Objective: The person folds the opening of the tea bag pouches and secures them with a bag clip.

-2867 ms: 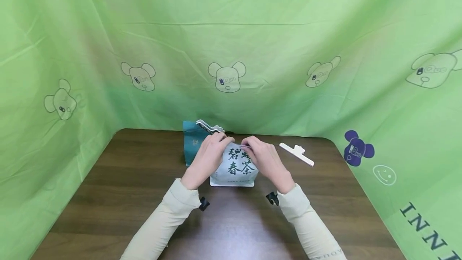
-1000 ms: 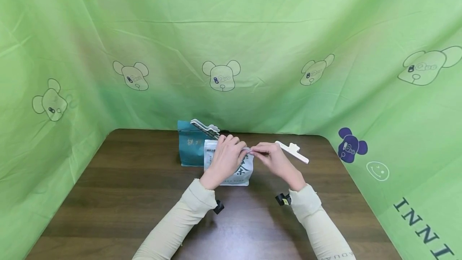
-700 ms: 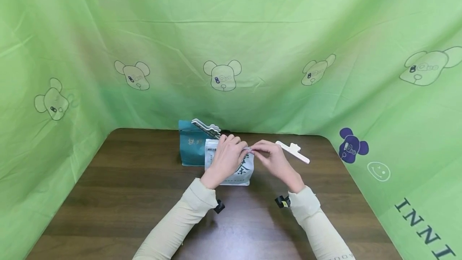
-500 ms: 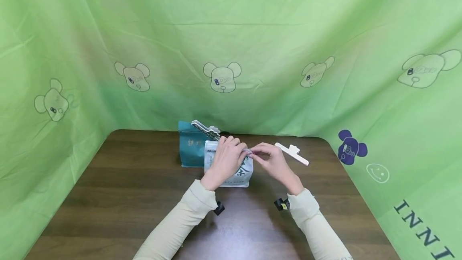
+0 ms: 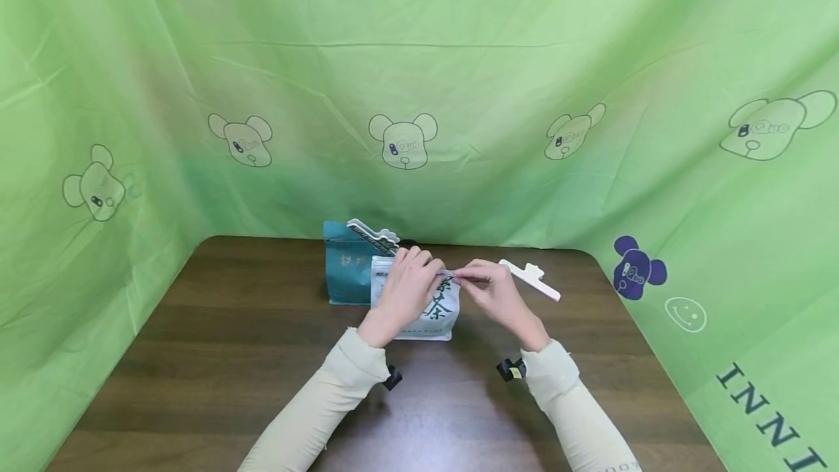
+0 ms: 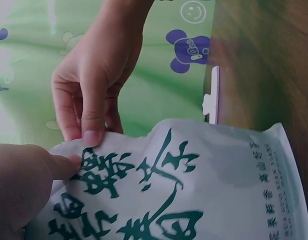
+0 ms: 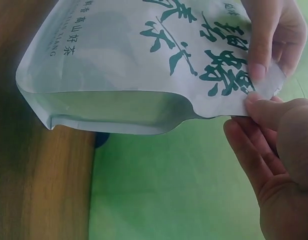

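Observation:
A pale tea bag (image 5: 429,326) with dark green Chinese characters stands upright on the table in the head view. My left hand (image 5: 406,290) lies across its front and pinches the top edge near the middle, hiding part of the print. At the top right corner, my right hand (image 5: 501,301) pinches the edge between thumb and fingers. The right wrist view shows the right thumb (image 7: 269,112) on the bag's front face, with fingers behind. Close by in the left wrist view, the left thumb (image 6: 59,167) presses the same top edge.
Behind and to the left stands a teal bag (image 5: 344,275), with a long clip (image 5: 373,235) slanting at its top. A white sealing clip (image 5: 531,280) lies on the wooden table (image 5: 229,326) to the right. Green printed cloth (image 5: 406,57) surrounds the back and sides.
Since the earliest frame, my left hand has shifted right across the bag's front, and my right hand has moved out to its top right corner. Over the last second both hands barely moved.

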Tool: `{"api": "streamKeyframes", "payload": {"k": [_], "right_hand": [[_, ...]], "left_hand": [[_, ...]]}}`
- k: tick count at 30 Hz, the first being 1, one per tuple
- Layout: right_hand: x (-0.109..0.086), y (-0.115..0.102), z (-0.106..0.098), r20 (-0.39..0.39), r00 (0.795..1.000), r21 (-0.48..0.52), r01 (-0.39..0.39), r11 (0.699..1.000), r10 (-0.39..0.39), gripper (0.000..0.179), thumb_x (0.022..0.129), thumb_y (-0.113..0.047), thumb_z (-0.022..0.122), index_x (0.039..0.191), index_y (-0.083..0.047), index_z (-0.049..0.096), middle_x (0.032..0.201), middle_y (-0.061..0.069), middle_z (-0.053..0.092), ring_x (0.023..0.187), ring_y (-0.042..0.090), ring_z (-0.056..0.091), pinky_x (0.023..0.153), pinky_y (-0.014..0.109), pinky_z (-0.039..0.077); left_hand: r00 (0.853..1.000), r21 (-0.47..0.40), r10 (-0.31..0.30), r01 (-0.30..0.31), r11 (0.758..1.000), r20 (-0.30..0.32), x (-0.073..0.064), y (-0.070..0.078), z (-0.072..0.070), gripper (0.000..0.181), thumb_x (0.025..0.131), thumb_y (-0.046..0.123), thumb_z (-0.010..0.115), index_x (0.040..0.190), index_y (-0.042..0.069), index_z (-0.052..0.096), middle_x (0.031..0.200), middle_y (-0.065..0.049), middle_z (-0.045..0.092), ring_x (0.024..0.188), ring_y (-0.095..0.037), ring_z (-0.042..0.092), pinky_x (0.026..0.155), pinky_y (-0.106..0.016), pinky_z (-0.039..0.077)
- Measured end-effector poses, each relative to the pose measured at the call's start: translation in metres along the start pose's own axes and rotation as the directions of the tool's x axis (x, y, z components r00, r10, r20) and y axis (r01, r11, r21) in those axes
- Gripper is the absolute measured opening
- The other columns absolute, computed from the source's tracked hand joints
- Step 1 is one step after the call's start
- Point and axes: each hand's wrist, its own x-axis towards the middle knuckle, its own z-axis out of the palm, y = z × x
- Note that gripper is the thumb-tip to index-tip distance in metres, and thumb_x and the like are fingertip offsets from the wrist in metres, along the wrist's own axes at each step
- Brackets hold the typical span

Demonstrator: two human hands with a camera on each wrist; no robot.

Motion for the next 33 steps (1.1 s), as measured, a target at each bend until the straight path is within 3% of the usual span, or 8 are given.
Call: {"api": "streamKeyframes", "payload": {"k": [7, 14, 25, 33], "right_hand": [[-0.001, -0.001, 0.002, -0.021, 1.000, -0.026, 0.015, 1.000, -0.015, 0.020, 0.074, 0.026, 0.073, 0.089, 0.012, 0.075, 0.080, 0.020, 0.072, 0.069, 0.033, 0.068, 0.070, 0.019, 0.057], [-0.001, 0.000, 0.003, -0.031, 0.999, -0.047, 0.033, 0.998, -0.034, 0.021, 0.073, 0.027, 0.073, 0.087, 0.011, 0.076, 0.079, 0.019, 0.073, 0.068, 0.032, 0.069, 0.069, 0.017, 0.056], [0.000, -0.002, 0.000, 0.013, 1.000, -0.021, -0.018, 1.000, 0.018, 0.020, 0.075, 0.026, 0.072, 0.090, 0.012, 0.076, 0.082, 0.021, 0.073, 0.071, 0.032, 0.070, 0.072, 0.016, 0.056], [-0.012, 0.032, 0.010, -0.041, 0.997, -0.067, 0.068, 0.995, -0.071, 0.026, 0.070, 0.024, 0.078, 0.089, 0.006, 0.078, 0.080, 0.014, 0.074, 0.069, 0.028, 0.070, 0.075, 0.013, 0.052]], "left_hand": [[0.999, -0.011, -0.033, 0.033, 0.999, 0.025, -0.009, -0.009, -0.014, 0.010, 0.095, 0.019, 0.074, 0.102, 0.014, 0.070, 0.089, 0.001, 0.062, 0.090, -0.020, 0.055, 0.083, -0.035, 0.039], [0.997, -0.056, -0.071, 0.071, 0.996, 0.003, -0.017, -0.022, -0.025, 0.013, 0.091, 0.017, 0.078, 0.101, 0.012, 0.072, 0.091, -0.001, 0.066, 0.090, -0.020, 0.056, 0.081, -0.036, 0.040], [0.998, -0.074, -0.064, 0.063, 0.995, -0.014, -0.020, -0.029, -0.023, 0.011, 0.092, 0.015, 0.076, 0.103, 0.013, 0.072, 0.093, 0.000, 0.069, 0.091, -0.020, 0.057, 0.081, -0.036, 0.040], [0.995, -0.106, -0.093, 0.095, 0.990, 0.016, -0.018, -0.029, -0.023, 0.008, 0.094, 0.014, 0.074, 0.101, 0.012, 0.070, 0.092, 0.000, 0.068, 0.089, -0.019, 0.055, 0.080, -0.036, 0.038]]}}
